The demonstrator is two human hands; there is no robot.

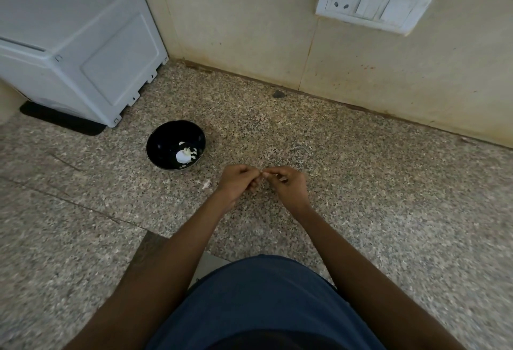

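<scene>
left grip [239,180] and right grip [288,186] meet fingertip to fingertip, both pinching a tiny pale piece [262,173], too small to identify, over the tabletop [361,183]. black bowl [161,138] with white cloves [185,154] sits near, on the left.

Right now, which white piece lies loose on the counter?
The lone white scrap on the counter beside the left hand; the other white pieces sit inside the black bowl.
</scene>
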